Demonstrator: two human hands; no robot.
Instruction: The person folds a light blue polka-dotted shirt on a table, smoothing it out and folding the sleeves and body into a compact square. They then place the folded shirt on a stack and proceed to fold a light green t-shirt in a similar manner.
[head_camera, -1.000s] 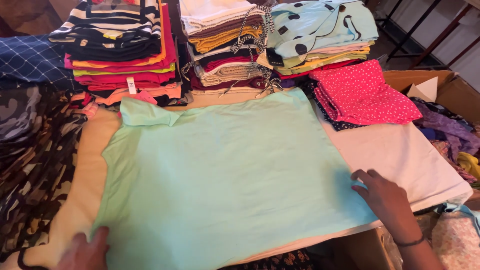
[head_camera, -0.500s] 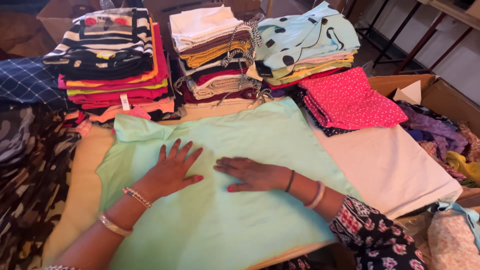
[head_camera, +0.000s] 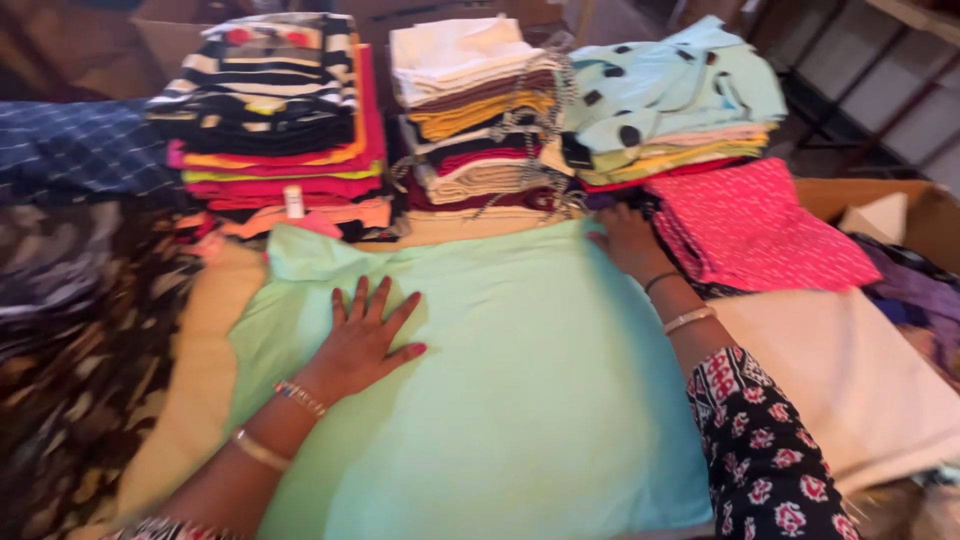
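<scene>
The mint cloth lies spread flat on the table. The left hand rests on it, palm down, fingers splayed, gripping nothing. Farther off, the right hand touches the cloth's far right corner; its grip cannot be determined. Folded stacks stand beyond.

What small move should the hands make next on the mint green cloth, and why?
Probably fold the far right corner inward. The left hand lies flat, fingers spread, pinning the smooth mint green cloth, while the right hand rests at its far right corner beside the folded pink patterned cloth.
</scene>
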